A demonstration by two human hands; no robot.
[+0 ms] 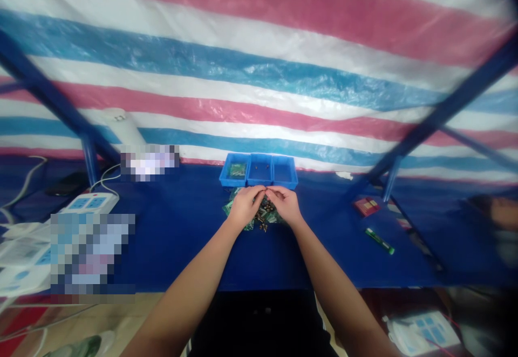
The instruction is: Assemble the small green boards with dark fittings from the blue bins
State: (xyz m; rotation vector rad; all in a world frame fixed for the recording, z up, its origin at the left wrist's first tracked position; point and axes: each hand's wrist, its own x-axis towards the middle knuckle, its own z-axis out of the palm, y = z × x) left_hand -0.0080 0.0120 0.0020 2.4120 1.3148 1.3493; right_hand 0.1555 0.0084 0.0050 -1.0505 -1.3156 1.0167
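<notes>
My left hand (245, 206) and my right hand (286, 203) meet fingertip to fingertip above a loose pile of green circuit boards and small brass-coloured parts (265, 217). Both hands are closed in a pinch; whatever sits between the fingertips is too small to make out. Right behind them stand three joined blue bins. Green boards lie in the left bin (222, 177), the middle bin (259, 179) has a few tiny pieces in it, and the right bin (285, 170) shows a bare blue floor.
Power strips (91, 202) with cables lie at the left, near two blurred-out items. To the right are a red box (366, 206) and a green stick-shaped packet (379, 241). Blue frame posts rise on both sides before a striped sheet (259, 92). Another person's arm (504, 214) shows far right.
</notes>
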